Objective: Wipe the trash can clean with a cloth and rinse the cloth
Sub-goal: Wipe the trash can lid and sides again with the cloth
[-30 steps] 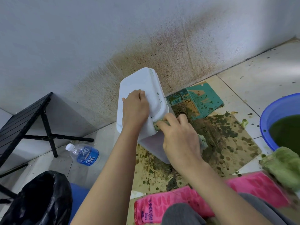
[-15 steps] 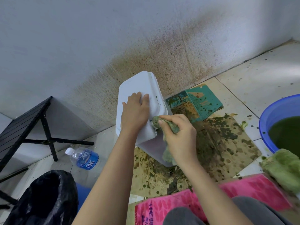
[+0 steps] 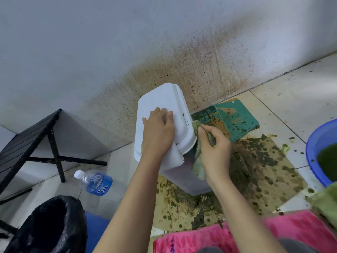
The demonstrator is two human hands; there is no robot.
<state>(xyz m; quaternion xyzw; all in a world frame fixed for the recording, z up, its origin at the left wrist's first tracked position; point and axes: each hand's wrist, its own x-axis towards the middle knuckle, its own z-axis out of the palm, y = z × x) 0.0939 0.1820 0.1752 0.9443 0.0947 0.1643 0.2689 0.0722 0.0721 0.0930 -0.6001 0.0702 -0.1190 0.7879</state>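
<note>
Cloth (image 3: 197, 167) in right hand (image 3: 214, 152) touches trash can (image 3: 158, 99) side.

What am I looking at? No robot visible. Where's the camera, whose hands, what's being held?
There is no robot here. A person works bare-handed, and every picture comes from one wide-angle camera worn on their head, looking down beside a stained wall. The left hand lies flat on the lid of a white trash can, steadying it. The right hand grips a green-stained cloth against the can's side. The can stands on spattered cardboard. Around it are a blue basin of green liquid on the right, a second green cloth near it, a water bottle and a black bag on the left, and a pink towel nearest the camera.
</note>
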